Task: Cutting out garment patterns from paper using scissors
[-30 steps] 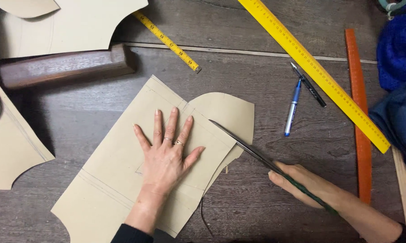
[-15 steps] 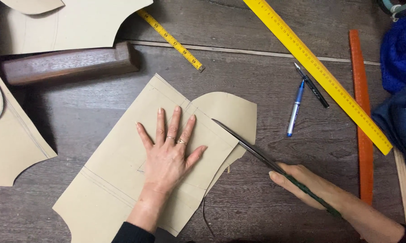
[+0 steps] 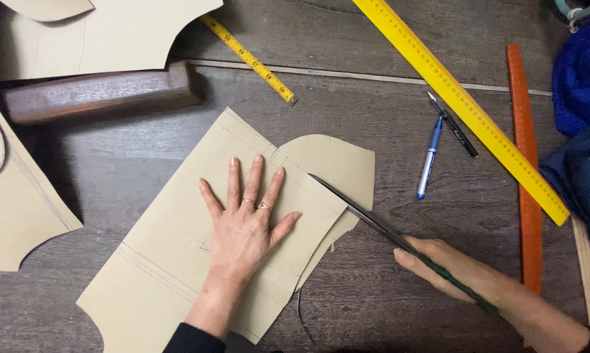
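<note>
Tan card pattern piece (image 3: 177, 261) pinned flat under spread left hand (image 3: 246, 225); long dark scissors (image 3: 367, 219), gripped in right hand (image 3: 438, 261), enter its right edge, blades pointing up-left.

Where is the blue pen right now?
In the head view, the blue pen lies on the dark wooden table, right of the tan paper pattern, beside a black pen and below the yellow ruler.
</note>
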